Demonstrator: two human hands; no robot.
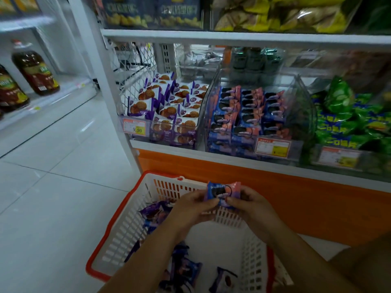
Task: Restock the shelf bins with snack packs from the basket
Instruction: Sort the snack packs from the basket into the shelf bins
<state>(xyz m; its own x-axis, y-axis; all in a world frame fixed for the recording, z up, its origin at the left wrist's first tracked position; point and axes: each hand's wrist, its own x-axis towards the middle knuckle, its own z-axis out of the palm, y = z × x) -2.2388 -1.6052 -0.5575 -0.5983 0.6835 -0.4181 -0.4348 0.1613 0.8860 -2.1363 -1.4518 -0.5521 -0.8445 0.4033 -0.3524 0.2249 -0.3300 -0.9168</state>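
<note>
A blue and pink sandwich-cookie snack pack (222,191) is held above the far side of the white and orange basket (127,227). My left hand (193,208) pinches its left edge and my right hand (249,205) pinches its right edge. Several more packs (186,269) lie loose in the basket. Straight ahead, the clear middle shelf bin (249,115) holds rows of the same blue and pink packs. The bin to its left (167,108) holds purple and white waffle-biscuit packs.
A third bin (351,123) at the right holds green chip bags. The orange shelf base (275,182) stands just behind the basket. Bottles of oil (35,68) stand on a shelf at the far left. White floor tiles (53,176) stretch to the left.
</note>
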